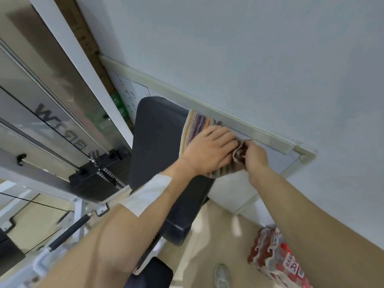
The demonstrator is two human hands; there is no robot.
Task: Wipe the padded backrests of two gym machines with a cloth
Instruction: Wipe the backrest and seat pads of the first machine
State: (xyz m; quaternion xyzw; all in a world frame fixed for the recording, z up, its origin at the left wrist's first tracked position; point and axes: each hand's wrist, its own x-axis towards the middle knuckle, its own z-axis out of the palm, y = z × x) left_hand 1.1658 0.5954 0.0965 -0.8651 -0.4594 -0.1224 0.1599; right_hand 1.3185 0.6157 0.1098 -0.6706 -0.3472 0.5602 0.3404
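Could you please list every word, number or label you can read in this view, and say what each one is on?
"30": on the red and white shrink-wrapped pack on the floor; the other print on it is too small to read.
Large grey lettering on the machine's clear shield: seen upside down, partly blurred, not reliably readable.
Handwriting on the whiteboard: too blurred to read.
Green label beside the whiteboard: illegible.

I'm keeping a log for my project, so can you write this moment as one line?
left hand: flat on striped cloth | right hand: pinching cloth edge | cloth: on dark backrest | stage: wiping
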